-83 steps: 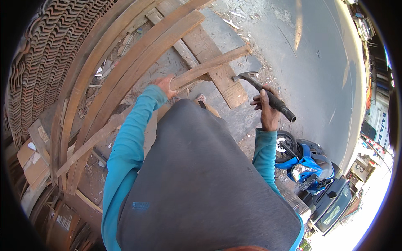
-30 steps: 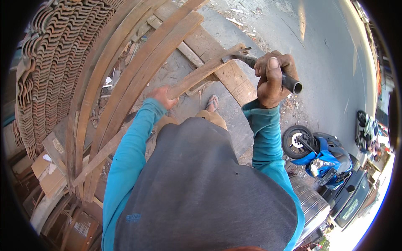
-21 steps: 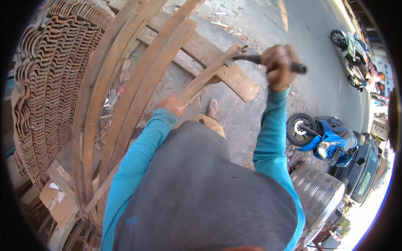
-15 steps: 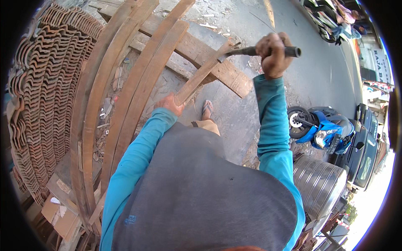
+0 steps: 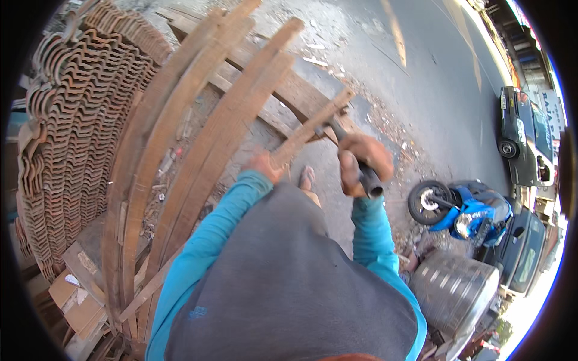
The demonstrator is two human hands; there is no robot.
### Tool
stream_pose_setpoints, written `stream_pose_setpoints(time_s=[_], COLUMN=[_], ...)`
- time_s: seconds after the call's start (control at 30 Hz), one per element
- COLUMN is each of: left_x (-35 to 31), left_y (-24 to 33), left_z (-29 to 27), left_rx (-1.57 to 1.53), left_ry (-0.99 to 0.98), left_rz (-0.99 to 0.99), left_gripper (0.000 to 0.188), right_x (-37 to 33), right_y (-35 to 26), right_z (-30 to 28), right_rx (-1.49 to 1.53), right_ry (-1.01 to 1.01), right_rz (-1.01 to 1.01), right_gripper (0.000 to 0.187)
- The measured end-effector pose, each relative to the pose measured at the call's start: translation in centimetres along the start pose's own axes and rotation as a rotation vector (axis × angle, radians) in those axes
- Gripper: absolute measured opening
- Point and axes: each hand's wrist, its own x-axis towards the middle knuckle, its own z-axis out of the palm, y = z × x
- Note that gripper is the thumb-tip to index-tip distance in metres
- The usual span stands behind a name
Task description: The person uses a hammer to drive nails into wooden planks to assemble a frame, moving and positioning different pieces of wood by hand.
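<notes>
My right hand (image 5: 365, 159) is closed around the dark handle of a hammer (image 5: 371, 183). The hammer's head end is beside the far part of a short wooden batten (image 5: 318, 119); blur hides whether they touch. My left hand (image 5: 263, 165), slightly smeared, grips the near end of that batten. The batten slants away from me, over a wide wooden plank (image 5: 299, 92) that lies crosswise in front of me. My foot in a sandal (image 5: 307, 178) shows below the batten.
Long wooden beams (image 5: 208, 144) lie at my left, by a tall stack of clay roof tiles (image 5: 90, 138). To the right are a blue motorcycle (image 5: 475, 210), a ribbed metal tank (image 5: 454, 289) and parked dark vehicles (image 5: 522, 249). Rubble (image 5: 391, 129) edges the road.
My right hand has swung the hammer down and toward me, from high on the right to beside the batten. A dark vehicle now shows on the road at the right; the motorbike there earlier is gone.
</notes>
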Motion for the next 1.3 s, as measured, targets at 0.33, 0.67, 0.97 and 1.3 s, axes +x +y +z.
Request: stream_pose_setpoints(time_s=[0.33,0.67,0.97,1.3], left_x=[-1.3,0.8,-0.6,0.7], left_y=[0.7,-2.2,-4.2,-10.2], left_z=[1.7,0.3,0.5,0.8], left_rx=[-0.173,-0.039,-0.046,0.002], left_ry=[0.405,0.324,0.328,0.180], left_rz=[0.746,1.046,1.070,0.407], left_gripper=[0.082,0.026,0.025,0.047], right_x=[-2.4,-2.4,-0.9,-2.3], right_y=[-7.2,-8.0,-5.2,-4.8], right_z=[-2.1,-2.0,0.0,-1.6], right_rx=[0.527,0.846,1.017,0.890], right_ry=[-0.003,-0.323,-0.766,-0.532], right_rz=[0.277,0.371,0.447,0.855], right_gripper=[0.036,0.033,0.036,0.037])
